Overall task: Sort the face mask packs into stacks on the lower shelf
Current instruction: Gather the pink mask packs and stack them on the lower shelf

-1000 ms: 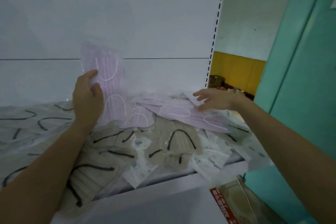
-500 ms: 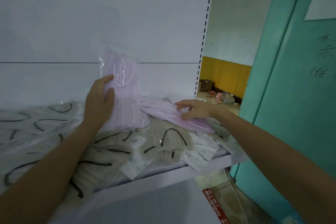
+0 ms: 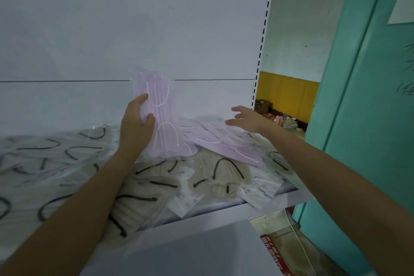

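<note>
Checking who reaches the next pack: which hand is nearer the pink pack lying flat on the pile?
The right hand. It hovers open just above the flat pink pack. The left hand is off to its left, holding upright pink packs.

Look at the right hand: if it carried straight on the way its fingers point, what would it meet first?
Probably the upright pink mask pack held by the left hand; the right hand points leftward above the flat pink packs. Depth is unclear.

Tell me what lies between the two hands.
In the head view, the upright pink pack gripped by the left hand, then flat pink packs lying below the open right hand.
</note>
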Motion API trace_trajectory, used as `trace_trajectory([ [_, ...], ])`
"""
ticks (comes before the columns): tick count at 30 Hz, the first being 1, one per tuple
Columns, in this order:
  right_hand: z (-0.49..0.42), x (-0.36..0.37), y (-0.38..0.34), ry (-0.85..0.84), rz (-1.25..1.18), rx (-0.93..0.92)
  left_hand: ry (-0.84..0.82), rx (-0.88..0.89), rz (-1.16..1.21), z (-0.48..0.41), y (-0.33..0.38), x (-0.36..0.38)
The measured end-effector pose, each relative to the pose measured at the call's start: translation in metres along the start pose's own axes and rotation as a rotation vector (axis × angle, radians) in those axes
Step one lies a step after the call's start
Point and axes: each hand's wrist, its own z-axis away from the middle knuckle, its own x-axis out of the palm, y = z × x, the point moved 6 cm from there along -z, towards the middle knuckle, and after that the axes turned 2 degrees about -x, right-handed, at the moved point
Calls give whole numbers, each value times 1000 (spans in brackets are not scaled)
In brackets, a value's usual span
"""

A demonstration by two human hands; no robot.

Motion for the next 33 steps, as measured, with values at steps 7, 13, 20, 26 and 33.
trace_trajectory([
  [7,-1,14,25,-74,149,139,-8,4,24,1,1,2],
  [13,3,-6,7,225,-214,-136,-5,11,32,1,1,1],
  [20,22,-7,-57,323,-726,-324,-12,-72,223,-2,9,0],
  [26,17,49,-91,180,-604,-382,-94,-70,255,2,13,0],
  [33,9,2,-6,-189,82,-10,-60,42,233,-1,6,-10],
])
